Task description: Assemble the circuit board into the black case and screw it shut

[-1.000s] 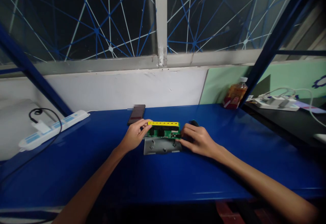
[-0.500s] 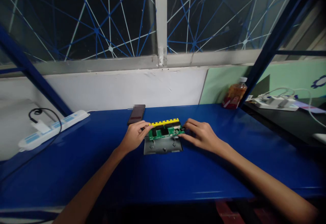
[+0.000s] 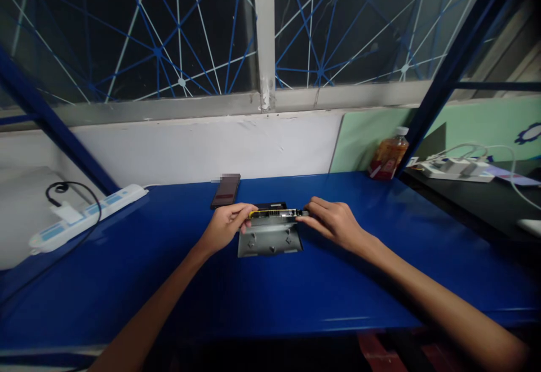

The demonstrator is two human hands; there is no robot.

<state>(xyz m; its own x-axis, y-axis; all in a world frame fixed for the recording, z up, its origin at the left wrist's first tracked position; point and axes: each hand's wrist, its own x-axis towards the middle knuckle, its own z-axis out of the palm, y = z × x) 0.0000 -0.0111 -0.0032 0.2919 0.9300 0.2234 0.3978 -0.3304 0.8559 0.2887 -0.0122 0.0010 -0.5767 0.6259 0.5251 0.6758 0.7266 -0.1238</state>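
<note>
Between my two hands a circuit board [image 3: 276, 213] with a yellow strip is held nearly edge-on, so only a thin line of parts shows. My left hand [image 3: 228, 224] pinches its left end between thumb and fingers. At the other end, my right hand [image 3: 333, 220] grips the board near a small dark connector. Below and nearer to me lies a grey casing shell [image 3: 273, 239], its inside with small posts facing up. Behind the board a black flat piece [image 3: 274, 206] shows in part; the rest of it is hidden.
A dark phone [image 3: 226, 190] lies behind my left hand on the blue table [image 3: 203, 304]. A white power strip [image 3: 88, 217] with a black cable sits at the left. A drink bottle [image 3: 389, 155] stands at the back right, beside another power strip [image 3: 459, 169].
The board has been tilted from showing its green face to nearly edge-on. The black piece behind it has come into view. Both hands keep their hold in about the same place.
</note>
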